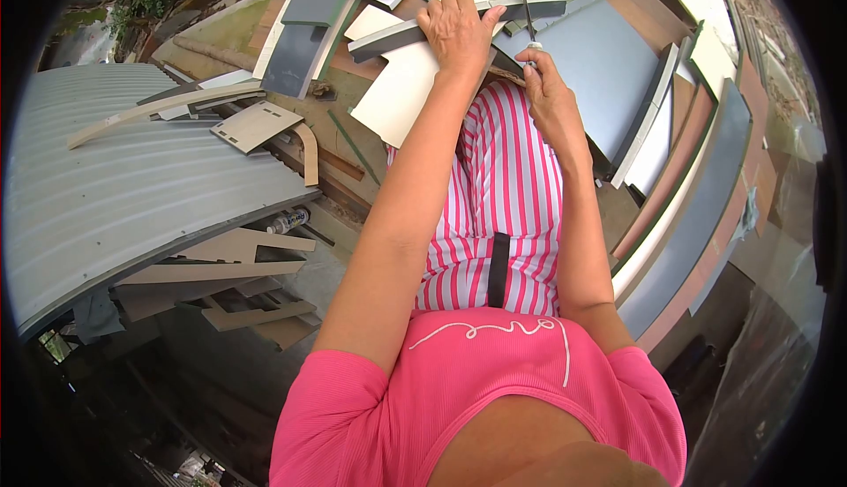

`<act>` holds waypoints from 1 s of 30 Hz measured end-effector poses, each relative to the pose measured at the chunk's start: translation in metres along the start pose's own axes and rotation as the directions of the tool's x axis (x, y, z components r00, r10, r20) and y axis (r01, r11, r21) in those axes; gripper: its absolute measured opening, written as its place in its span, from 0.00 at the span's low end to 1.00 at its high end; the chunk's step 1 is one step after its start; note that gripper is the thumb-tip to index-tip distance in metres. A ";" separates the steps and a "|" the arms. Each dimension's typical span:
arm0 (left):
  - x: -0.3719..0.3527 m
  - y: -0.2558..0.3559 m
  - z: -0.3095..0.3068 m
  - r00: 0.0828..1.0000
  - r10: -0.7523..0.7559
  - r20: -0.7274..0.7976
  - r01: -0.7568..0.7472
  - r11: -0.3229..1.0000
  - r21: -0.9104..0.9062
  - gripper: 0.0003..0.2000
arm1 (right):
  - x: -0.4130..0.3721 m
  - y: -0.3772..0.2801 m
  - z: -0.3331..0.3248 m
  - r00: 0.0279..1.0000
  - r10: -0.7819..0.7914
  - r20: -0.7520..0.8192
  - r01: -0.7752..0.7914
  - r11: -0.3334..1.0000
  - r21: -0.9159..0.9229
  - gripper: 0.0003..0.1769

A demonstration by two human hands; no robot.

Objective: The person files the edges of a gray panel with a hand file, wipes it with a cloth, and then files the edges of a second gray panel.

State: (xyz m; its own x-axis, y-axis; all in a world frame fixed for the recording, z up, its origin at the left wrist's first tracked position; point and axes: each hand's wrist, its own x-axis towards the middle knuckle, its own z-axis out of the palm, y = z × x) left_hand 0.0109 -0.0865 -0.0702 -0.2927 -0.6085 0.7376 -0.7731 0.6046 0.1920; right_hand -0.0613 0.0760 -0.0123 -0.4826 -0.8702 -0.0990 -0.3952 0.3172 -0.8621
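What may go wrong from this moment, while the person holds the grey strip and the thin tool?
1. The tool in the right hand could slip and hurt the left hand, which is bare and close by.
2. The strip might turn or shift, since only one hand appears to hold it.
3. The boards overlap at odd angles, so some might slide towards the legs.
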 end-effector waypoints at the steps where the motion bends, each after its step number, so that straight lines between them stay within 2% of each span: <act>1: -0.001 0.000 0.000 1.000 -0.001 0.005 0.001 1.000 -0.001 0.21 | -0.006 -0.001 0.000 1.000 0.024 0.012 -0.023 1.000 -0.003 0.13; 5: -0.001 0.000 0.001 1.000 0.007 -0.004 -0.007 1.000 -0.001 0.21 | -0.009 -0.008 -0.004 0.994 0.099 0.052 -0.099 0.995 0.006 0.13; 9: -0.002 0.000 0.001 1.000 -0.004 -0.011 0.004 1.000 -0.005 0.21 | 0.008 -0.004 -0.002 1.000 0.013 -0.006 -0.013 1.000 0.017 0.13; 11: -0.001 -0.001 0.000 1.000 0.000 -0.010 0.000 1.000 -0.008 0.21 | 0.014 -0.012 -0.005 0.995 0.084 0.047 -0.084 0.996 0.015 0.13; 17: -0.004 -0.001 -0.002 0.999 0.035 0.004 -0.035 0.999 -0.002 0.23 | 0.002 -0.001 0.003 1.000 0.015 -0.018 -0.015 1.000 0.023 0.13; 20: -0.002 -0.001 -0.003 1.000 0.019 0.015 -0.019 1.000 0.000 0.23 | -0.007 -0.008 0.001 0.998 0.057 0.012 -0.057 0.998 0.013 0.13; 30: -0.002 0.001 -0.003 1.000 0.003 0.019 -0.003 1.000 0.007 0.23 | 0.011 -0.010 -0.001 0.998 0.060 0.036 -0.061 0.998 0.032 0.13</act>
State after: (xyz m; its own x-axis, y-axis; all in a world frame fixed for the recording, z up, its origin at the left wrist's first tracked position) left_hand 0.0125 -0.0830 -0.0697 -0.3057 -0.6162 0.7258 -0.7761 0.6029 0.1849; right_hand -0.0634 0.0641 -0.0046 -0.4766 -0.8628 -0.1684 -0.3397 0.3574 -0.8700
